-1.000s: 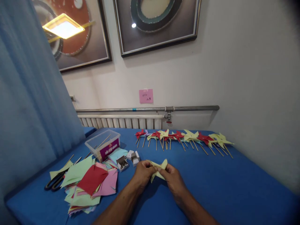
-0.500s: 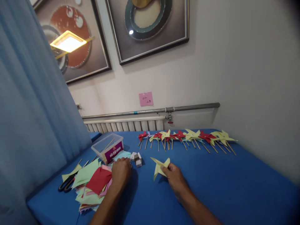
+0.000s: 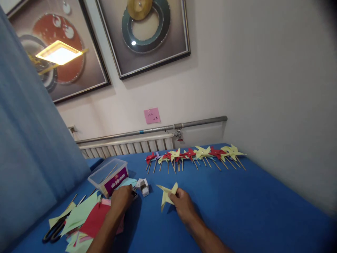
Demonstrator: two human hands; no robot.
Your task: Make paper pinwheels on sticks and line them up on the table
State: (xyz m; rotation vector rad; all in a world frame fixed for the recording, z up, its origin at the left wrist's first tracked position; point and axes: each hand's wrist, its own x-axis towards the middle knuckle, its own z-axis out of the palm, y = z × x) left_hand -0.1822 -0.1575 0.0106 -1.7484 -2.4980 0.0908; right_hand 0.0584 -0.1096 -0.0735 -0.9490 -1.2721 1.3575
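Note:
My right hand [image 3: 184, 205] pinches a pale yellow paper pinwheel head [image 3: 166, 195] between thumb and fingers, above the blue-covered table; no stick shows on it. My left hand [image 3: 121, 199] is closed beside the plastic box, over the edge of the paper pile. A small black-and-silver object [image 3: 134, 194] pokes out at its fingertips, its kind mostly hidden. Just right of it stand small white boxes [image 3: 143, 188]. Light blue paper [image 3: 127, 182] lies behind the left hand. The stack of coloured paper squares [image 3: 94, 219] is partly covered by the left forearm.
Finished pinwheels on sticks [image 3: 202, 152] lie in a row along the table's back edge. A clear plastic box [image 3: 96, 177] holds thin sticks. Black-handled scissors [image 3: 54, 230] rest left of the paper. A blue curtain [image 3: 34, 140] hangs at the left; a radiator [image 3: 131, 146] stands behind.
The view has swung to the right, so things sit further left in it. The black-and-silver object now shows at my left fingertips. My right hand still holds the pinwheel head.

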